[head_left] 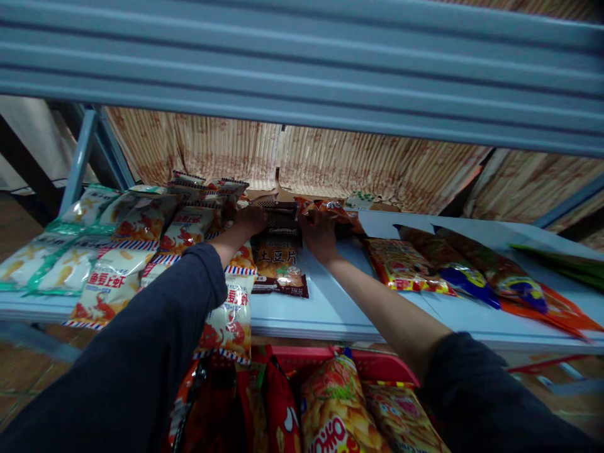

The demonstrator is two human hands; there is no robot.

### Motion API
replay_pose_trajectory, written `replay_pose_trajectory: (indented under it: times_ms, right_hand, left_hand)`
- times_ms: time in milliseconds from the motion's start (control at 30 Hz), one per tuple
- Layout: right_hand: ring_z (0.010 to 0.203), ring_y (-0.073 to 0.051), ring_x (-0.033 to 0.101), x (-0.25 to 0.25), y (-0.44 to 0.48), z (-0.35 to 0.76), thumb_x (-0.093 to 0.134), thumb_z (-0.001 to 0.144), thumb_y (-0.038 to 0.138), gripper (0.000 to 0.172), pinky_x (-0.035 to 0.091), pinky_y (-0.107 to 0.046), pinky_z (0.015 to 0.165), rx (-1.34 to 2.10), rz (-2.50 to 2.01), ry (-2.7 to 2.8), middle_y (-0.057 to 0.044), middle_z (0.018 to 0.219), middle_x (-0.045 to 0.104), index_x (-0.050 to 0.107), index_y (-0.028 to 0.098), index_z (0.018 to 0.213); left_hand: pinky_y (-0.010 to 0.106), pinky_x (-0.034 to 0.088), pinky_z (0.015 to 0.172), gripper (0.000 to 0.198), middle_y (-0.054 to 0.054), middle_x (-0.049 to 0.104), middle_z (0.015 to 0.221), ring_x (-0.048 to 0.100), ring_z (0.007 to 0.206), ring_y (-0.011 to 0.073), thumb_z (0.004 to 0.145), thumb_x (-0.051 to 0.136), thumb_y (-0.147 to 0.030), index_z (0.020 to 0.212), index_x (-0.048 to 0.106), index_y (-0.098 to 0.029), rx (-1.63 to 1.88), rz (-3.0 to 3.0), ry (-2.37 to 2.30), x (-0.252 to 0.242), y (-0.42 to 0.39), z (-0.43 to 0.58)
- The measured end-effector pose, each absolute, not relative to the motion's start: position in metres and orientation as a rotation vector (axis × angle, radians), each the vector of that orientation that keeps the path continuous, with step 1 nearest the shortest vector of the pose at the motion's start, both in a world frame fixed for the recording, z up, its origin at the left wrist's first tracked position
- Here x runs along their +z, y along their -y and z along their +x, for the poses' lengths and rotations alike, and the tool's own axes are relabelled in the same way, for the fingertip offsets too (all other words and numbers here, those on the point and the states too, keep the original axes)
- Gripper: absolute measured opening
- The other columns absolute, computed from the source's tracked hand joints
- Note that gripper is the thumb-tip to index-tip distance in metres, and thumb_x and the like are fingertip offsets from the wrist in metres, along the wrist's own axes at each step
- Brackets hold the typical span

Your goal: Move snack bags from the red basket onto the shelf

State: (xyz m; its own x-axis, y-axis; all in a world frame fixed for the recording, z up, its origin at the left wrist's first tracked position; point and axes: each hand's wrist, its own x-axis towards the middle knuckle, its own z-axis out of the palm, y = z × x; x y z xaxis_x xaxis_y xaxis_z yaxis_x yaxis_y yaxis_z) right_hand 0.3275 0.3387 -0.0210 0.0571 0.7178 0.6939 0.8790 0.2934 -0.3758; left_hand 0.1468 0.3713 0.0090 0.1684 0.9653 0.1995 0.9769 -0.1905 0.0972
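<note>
Head view: I see brown potato-chip packets (279,259) on the white shelf (333,311), between my left grip (252,220) and right grip (321,234); the right is also just beside an orange packet (348,218). I cannot tell whether either is clamped on anything.

Light is falling dim and bluish. The patterned curtain (340,157) is showing palest at the back; glossy packets (280,267) are throwing small glints. Dark sleeves (155,327) are losing detail; frame edges are stretching, softening.
</note>
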Motion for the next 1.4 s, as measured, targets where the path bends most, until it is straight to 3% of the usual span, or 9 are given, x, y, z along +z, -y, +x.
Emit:
replay_pose_trajectory:
  times_ms: [100,300,567,733,900,1033,1133,1233,1400]
  right_hand:
    - [0.093,-0.022,0.054,-0.006,-0.298,0.310,0.048,0.085,0.038,0.025,0.042,-0.033,0.080,-0.177,-1.324,1.823,-0.009,0.098,0.060,0.055,0.019,0.100]
    - [0.072,-0.014,0.059,-0.003,-0.254,0.263,0.055,0.081,0.027,0.013,0.043,-0.023,0.065,0.407,-1.260,2.116,-0.002,0.081,0.065,0.057,0.019,0.091]
    - [0.073,-0.014,0.060,-0.006,-0.265,0.245,0.061,0.074,0.014,0.028,0.042,-0.022,0.065,0.492,-1.402,2.119,-0.004,0.082,0.067,0.055,0.016,0.101]
    - [0.072,-0.016,0.059,-0.003,-0.264,0.235,0.053,0.076,0.011,0.026,0.042,-0.023,0.065,0.423,-1.490,2.118,-0.006,0.084,0.067,0.055,0.015,0.102]
    - [0.098,-0.022,0.053,-0.005,-0.258,0.248,0.053,0.077,0.018,0.024,0.041,-0.032,0.086,0.056,-1.415,2.037,-0.009,0.103,0.061,0.057,0.018,0.100]
    - [0.116,-0.028,0.043,-0.013,-0.256,0.278,0.059,0.074,0.030,0.045,0.037,-0.040,0.093,-0.036,-1.591,1.758,-0.012,0.125,0.049,0.049,0.020,0.117]
    - [0.102,-0.027,0.055,-0.023,-0.262,0.297,0.057,0.076,0.041,0.061,0.044,-0.038,0.082,0.297,-1.807,1.593,-0.011,0.109,0.059,0.036,0.020,0.130]
    - [0.083,-0.023,0.063,-0.030,-0.270,0.308,0.054,0.078,0.041,0.065,0.046,-0.033,0.072,0.557,-1.795,1.556,-0.005,0.085,0.066,0.030,0.019,0.134]
    - [0.083,-0.022,0.064,-0.028,-0.277,0.311,0.053,0.080,0.034,0.063,0.046,-0.031,0.073,0.486,-1.732,1.568,-0.006,0.086,0.067,0.029,0.016,0.135]
  left_hand:
    - [0.034,0.045,0.086,0.043,0.018,0.063,0.110,0.059,0.103,0.0257,0.089,0.031,-0.029,0.110,0.060,-0.006,-0.312,-2.370,1.942,0.019,-0.369,0.145]
    - [0.034,0.046,0.084,0.037,0.018,0.065,0.107,0.060,0.101,0.0254,0.086,0.035,-0.023,0.105,0.062,-0.005,-0.214,-2.429,1.858,0.032,-0.364,0.140]
    - [0.029,0.045,0.084,0.030,0.015,0.066,0.108,0.061,0.100,0.0217,0.082,0.042,-0.018,0.103,0.062,-0.009,-0.066,-2.573,1.689,0.018,-0.360,0.136]
    - [0.029,0.045,0.083,0.030,0.015,0.065,0.107,0.061,0.100,0.0218,0.083,0.042,-0.019,0.105,0.061,-0.009,-0.088,-2.563,1.681,0.015,-0.364,0.135]
    - [0.029,0.043,0.088,0.033,0.014,0.063,0.113,0.058,0.105,0.0209,0.084,0.040,-0.016,0.111,0.058,-0.010,-0.147,-2.547,1.649,0.015,-0.363,0.131]
    - [0.030,0.044,0.086,0.033,0.016,0.063,0.110,0.059,0.103,0.0218,0.087,0.035,-0.016,0.107,0.061,-0.008,-0.206,-2.502,1.698,0.016,-0.364,0.132]
    - [0.029,0.046,0.084,0.033,0.016,0.066,0.103,0.061,0.099,0.0216,0.087,0.035,-0.015,0.104,0.063,-0.007,-0.235,-2.478,1.753,0.016,-0.366,0.136]
    - [0.030,0.046,0.083,0.035,0.017,0.066,0.101,0.061,0.098,0.0223,0.087,0.033,-0.012,0.105,0.062,-0.004,-0.252,-2.461,1.785,0.017,-0.367,0.140]
    - [0.031,0.046,0.084,0.036,0.018,0.064,0.107,0.060,0.100,0.0222,0.088,0.031,-0.014,0.111,0.058,-0.005,-0.264,-2.430,1.808,0.017,-0.361,0.140]
